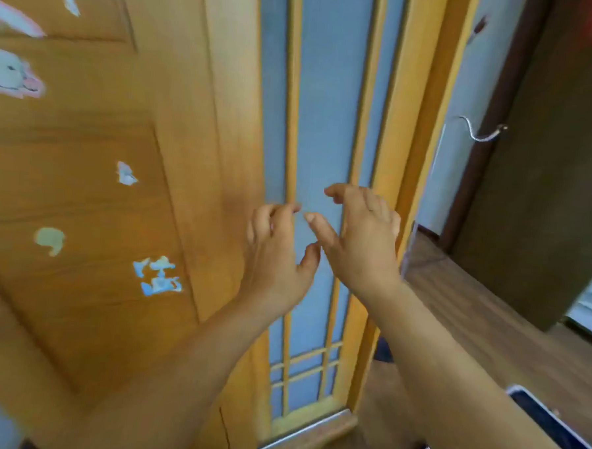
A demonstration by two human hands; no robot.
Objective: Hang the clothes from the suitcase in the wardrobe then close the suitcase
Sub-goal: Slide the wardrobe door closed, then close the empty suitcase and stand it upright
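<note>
Only a dark, white-edged corner of what may be the suitcase (558, 433) shows at near right, cut off by the frame. The wardrobe door (324, 122) (blue panels in yellow wood) stands tall ahead. Left hand (279, 254) and right hand (362, 238) hover before it, fingers loosely curled, holding nothing.

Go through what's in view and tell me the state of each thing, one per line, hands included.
left hand: raised before the panelled door, fingers loosely curled, holding nothing
right hand: raised beside it, fingers loosely curled, holding nothing
panelled door: blue panes in a wooden frame; cannot tell whether it is shut
wooden door with stickers: stickers partly peeled
dark door: standing open, handle untouched
</note>
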